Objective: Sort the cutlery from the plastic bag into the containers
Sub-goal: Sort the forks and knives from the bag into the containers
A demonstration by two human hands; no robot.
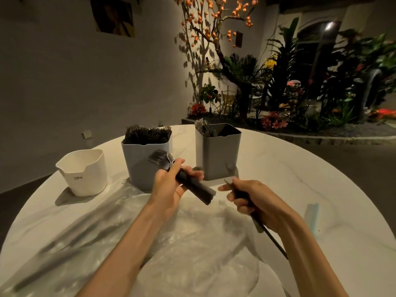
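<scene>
Seen from the head camera, a person is standing over a round white marble-patterned counter (pixel 300 168), both bare forearms reaching in above a crumpled clear plastic bag (pixel 192 243) that is lying spread across the near side. The left hand (pixel 171 185) is curling its fingers round a bundle of dark-handled forks (pixel 184 179), the tines pointing up and away toward the containers and the handle ends jutting out toward the right hand. The right hand's (pixel 246 198) grip is closing round a single thin dark-handled piece of cutlery (pixel 267 232), its slim handle running back beneath the wrist; the working end is too blurred to tell which kind it is.

Three containers are standing in a row across the far side. On the left, a squat white plastic tub with a notched rim (pixel 85 172) is sitting apart from the others. In the middle, a tall pale blue-grey square plastic container (pixel 139 166) is holding a dense cluster of forks, tines up. To its right, a tall grey square plastic container (pixel 217 155) is holding a few silver pieces leaning in its back left corner.

A pale blue strip (pixel 311 215) is lying on the counter at the right. Beyond the counter, a tree with orange fruit (pixel 214 22) and a bed of leafy plants and flowers (pixel 300 93) are standing against a grey wall.
</scene>
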